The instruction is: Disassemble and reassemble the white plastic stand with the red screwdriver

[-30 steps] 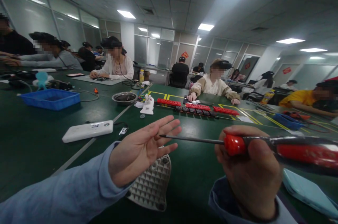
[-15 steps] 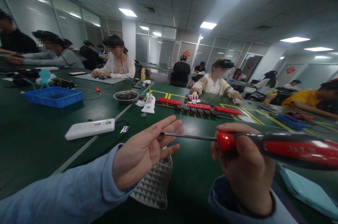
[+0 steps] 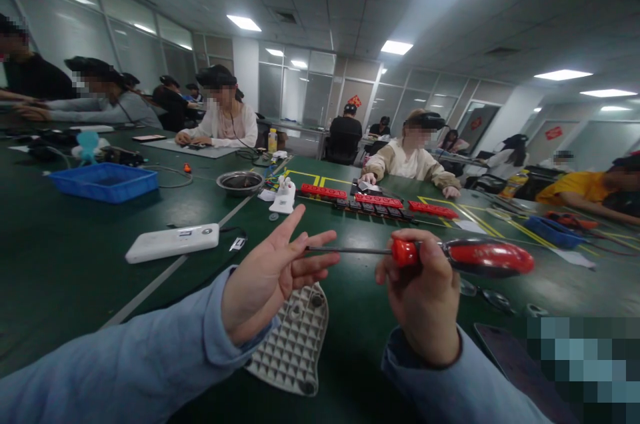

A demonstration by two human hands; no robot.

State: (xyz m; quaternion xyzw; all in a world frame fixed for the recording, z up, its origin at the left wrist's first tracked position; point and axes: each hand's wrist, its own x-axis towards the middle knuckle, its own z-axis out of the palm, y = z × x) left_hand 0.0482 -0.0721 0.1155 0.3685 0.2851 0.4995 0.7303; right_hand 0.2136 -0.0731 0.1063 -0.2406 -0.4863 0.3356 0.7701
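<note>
Half a second on, the person's right hand [image 3: 423, 307] has shifted leftward and outward with the screwdriver [image 3: 487, 257], so the whole handle now shows, and the left hand [image 3: 270, 277] has fanned its fingers, one raised high. Broadest is the green desk [image 3: 100, 291]. Well beyond the waffled plate [image 3: 295, 344] and to its left sits a blue tray [image 3: 90, 188]; that plate lies studded side up, partly hidden by the left cuff. Also beyond it, nearer than the tray and leftward, a white device [image 3: 173, 244] lies flat. As for the screwdriver, it is up in the air over the desk, mostly to the plate's right. Its long axis runs nearly level, crosswise in front of the person: fat handle end to the right, slim shaft aimed left at the other hand. The right hand's grip is closed round the red collar and the front of the handle. The left grip is spread wide, holding nothing; I can't tell whether the dark tip [image 3: 307, 249] touches its fingers or sits just in front.
</note>
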